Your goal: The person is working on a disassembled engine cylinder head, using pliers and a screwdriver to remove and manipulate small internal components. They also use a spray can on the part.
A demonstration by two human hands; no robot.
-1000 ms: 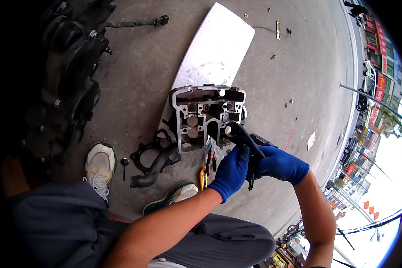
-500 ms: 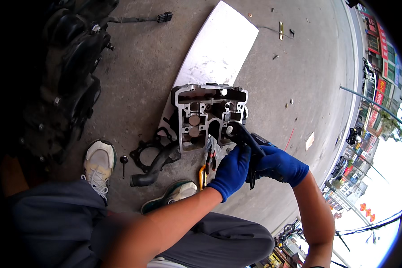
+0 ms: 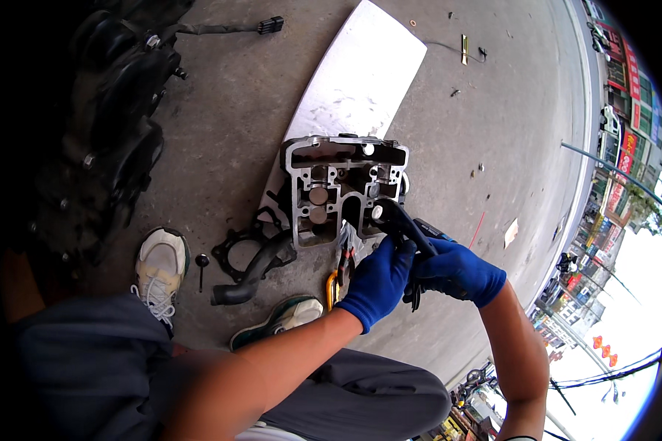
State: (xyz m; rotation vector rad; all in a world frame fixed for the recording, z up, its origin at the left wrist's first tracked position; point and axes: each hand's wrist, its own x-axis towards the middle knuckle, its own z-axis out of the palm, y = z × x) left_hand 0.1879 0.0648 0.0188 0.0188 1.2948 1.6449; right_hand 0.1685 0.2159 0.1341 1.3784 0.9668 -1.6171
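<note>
A metal engine cylinder head (image 3: 353, 196) stands with its open chambers toward me. Both blue-gloved hands are at its lower right corner. A black tool (image 3: 399, 220) with a curved head reaches into that corner, beside a round pale disc (image 3: 377, 212). My left hand (image 3: 379, 285) has its fingers closed around the tool's near part. My right hand (image 3: 460, 273) is wrapped round it from the right; the gloves hide much of the grip, and its exact kind is unclear. Below the head are red-and-black-handled pliers (image 3: 350, 259) and a yellow-orange curved handle (image 3: 332, 291).
Under the head lies a white board (image 3: 364, 70). A black hose (image 3: 246, 288), a flat gasket (image 3: 232, 253) and an engine valve (image 3: 201, 270) are near my shoes. A large black engine (image 3: 110, 125) with a cable connector (image 3: 270, 26) stands left. Small parts dot the concrete.
The view has shifted very slightly. Both hands and the black tool keep nearly the same place at the cylinder head.
</note>
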